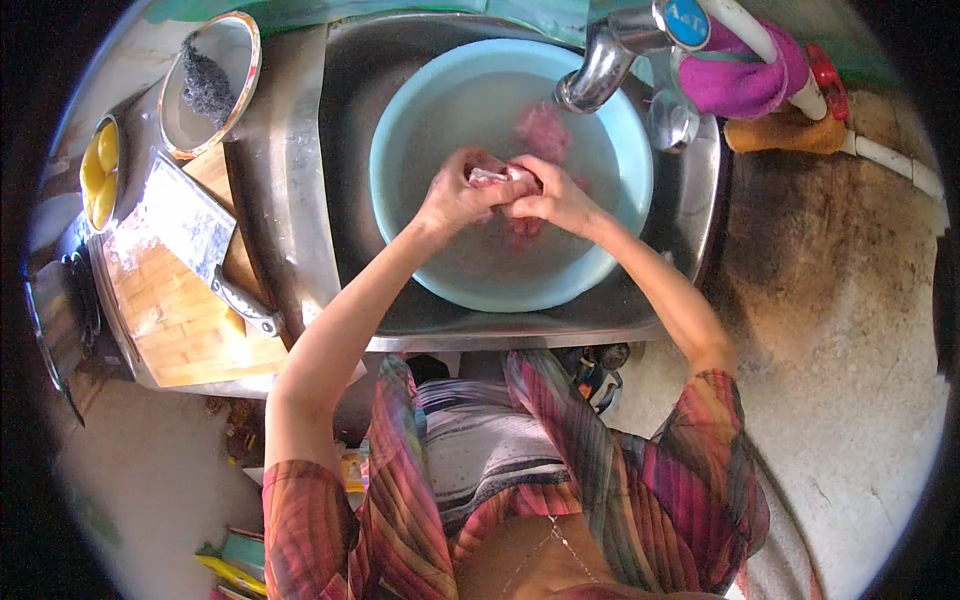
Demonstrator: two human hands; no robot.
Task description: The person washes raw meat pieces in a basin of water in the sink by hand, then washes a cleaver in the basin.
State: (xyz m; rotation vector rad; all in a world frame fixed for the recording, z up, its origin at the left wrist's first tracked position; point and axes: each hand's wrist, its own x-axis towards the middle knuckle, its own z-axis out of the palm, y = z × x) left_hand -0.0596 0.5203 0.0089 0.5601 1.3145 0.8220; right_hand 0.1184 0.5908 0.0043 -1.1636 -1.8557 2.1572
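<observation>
Both my hands meet over a light blue basin (388, 170) of cloudy water (440, 110). Between them is a piece of raw meat (490, 177), pinkish with whitish parts. My left hand (462, 195) wraps it from the left side, and my right hand (548, 198) closes on it from the right, fingers almost touching the left ones. Another lump of pink meat (543, 132) lies in the water just beyond my hands. Some reddish meat (525, 228) also shows below them, partly hidden by the fingers.
The basin sits in a metal sink (350, 60), with a chrome faucet (600, 70) over its far right rim. Left are a cutting board (190, 320), a cleaver (195, 220), a bowl with a dark scrubber (205, 85) and yellow fruit (98, 180). A purple cloth (745, 75) hangs right.
</observation>
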